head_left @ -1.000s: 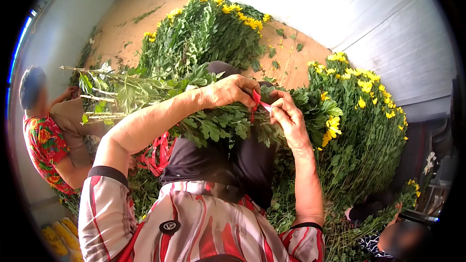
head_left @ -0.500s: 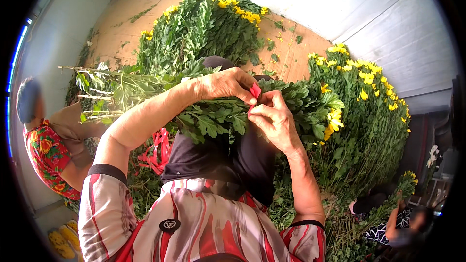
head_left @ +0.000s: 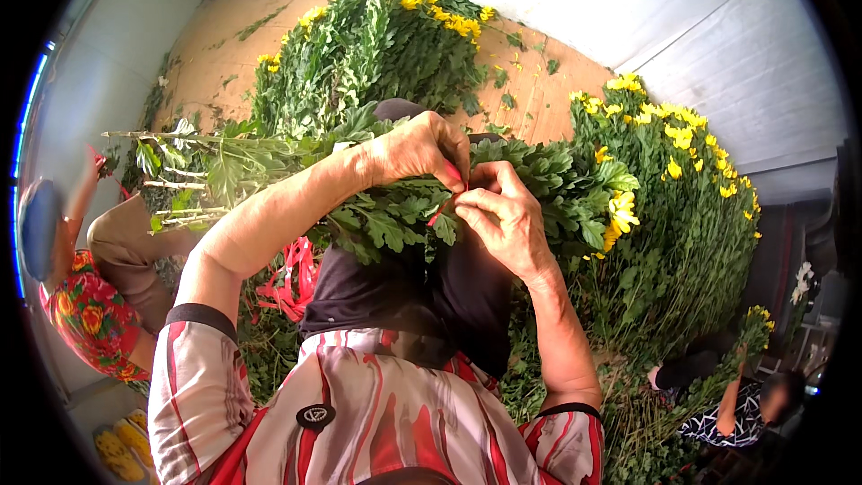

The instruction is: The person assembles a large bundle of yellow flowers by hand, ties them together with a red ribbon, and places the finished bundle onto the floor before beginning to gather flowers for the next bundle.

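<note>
A leafy bunch of yellow chrysanthemums (head_left: 384, 223) lies crosswise over my lap, cut stems to the left and yellow blooms to the right. Around its middle runs a red ribbon (head_left: 438, 213). My left hand (head_left: 420, 151) pinches the ribbon from above the bunch, fingers closed. Close beside it, my right hand (head_left: 503, 211) also pinches the ribbon, thumb and forefinger pressed together. The fingertips of both hands nearly touch. The fingers partly hide where the ribbon crosses itself.
A tangle of red ribbon (head_left: 294, 280) lies by my left thigh. Large piles of chrysanthemums stand ahead (head_left: 359, 63) and to the right (head_left: 664, 224). A person in a floral top (head_left: 94, 314) sits at left; another person (head_left: 741, 409) holds flowers at lower right. Pale walls (head_left: 718, 45) enclose the space.
The ribbon between my fingers has narrowed, and a tail now hangs below my left fingertips. My hands have barely shifted. The person at left has raised an arm.
</note>
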Motion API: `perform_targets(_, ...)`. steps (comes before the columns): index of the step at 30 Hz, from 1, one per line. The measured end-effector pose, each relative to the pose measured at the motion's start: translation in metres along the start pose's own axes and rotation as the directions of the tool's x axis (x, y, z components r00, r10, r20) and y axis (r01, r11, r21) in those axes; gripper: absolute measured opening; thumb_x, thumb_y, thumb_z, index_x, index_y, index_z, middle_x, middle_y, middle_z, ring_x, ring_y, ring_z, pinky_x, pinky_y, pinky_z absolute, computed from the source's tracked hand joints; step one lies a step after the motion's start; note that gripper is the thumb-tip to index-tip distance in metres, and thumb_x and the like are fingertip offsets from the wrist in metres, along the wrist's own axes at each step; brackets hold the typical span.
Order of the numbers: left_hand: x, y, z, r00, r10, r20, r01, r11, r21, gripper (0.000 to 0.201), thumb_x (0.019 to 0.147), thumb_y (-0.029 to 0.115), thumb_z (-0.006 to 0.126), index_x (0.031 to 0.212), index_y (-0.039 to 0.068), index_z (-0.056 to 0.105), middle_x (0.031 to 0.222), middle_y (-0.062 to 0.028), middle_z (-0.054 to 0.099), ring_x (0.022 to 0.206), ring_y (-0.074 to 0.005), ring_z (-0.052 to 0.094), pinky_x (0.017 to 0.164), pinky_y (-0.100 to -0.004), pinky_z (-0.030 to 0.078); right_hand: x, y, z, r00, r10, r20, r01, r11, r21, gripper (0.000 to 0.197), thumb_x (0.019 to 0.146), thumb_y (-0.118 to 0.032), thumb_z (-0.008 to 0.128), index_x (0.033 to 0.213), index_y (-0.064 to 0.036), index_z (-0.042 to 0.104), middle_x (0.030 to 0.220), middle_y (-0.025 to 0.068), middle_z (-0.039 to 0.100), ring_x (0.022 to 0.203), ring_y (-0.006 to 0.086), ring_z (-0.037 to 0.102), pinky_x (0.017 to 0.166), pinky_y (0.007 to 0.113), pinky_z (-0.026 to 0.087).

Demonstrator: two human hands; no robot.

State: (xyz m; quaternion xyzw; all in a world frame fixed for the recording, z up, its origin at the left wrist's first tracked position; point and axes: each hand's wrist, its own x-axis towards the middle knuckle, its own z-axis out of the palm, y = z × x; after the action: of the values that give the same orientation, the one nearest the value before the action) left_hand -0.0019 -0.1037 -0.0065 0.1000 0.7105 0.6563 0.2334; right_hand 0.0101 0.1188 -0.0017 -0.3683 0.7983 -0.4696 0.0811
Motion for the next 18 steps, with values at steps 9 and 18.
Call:
perform_targets(9, 0.0, 0.008, -0.005, 0.996, -0.031, 0.084, 0.031, 0.999, -0.006, 0.017, 0.086, 0.007, 0.07, 0.1, -0.002, 0.072, 0.089, -0.0061, 0.072, 0.084, -0.0117, 0.066, 0.08, -0.0267, 0.052, -0.001, 0.005, 0.004, 0.996, 0.005, -0.085, -0.001, 0.999, 0.048, 0.008, 0.084, -0.005, 0.067, 0.091, -0.0018, 0.066, 0.103, 0.0074, 0.06, 0.082, 0.0216, 0.065, 0.072, 0.032, 0.053)
perform_targets(18, -0.003, 0.009, -0.005, 0.998, 0.04, 0.058, -0.047, 0.992, 0.118, 0.016, 0.074, 0.0, 0.078, 0.09, -0.001, 0.073, 0.084, -0.0048, 0.071, 0.082, -0.0112, 0.065, 0.078, -0.026, 0.051, 0.01, 0.009, 0.011, 0.969, -0.067, -0.238, 0.028, 0.986, -0.164, 0.019, 0.08, -0.009, 0.072, 0.095, -0.0027, 0.063, 0.103, 0.0059, 0.062, 0.076, 0.0243, 0.067, 0.068, 0.034, 0.054)
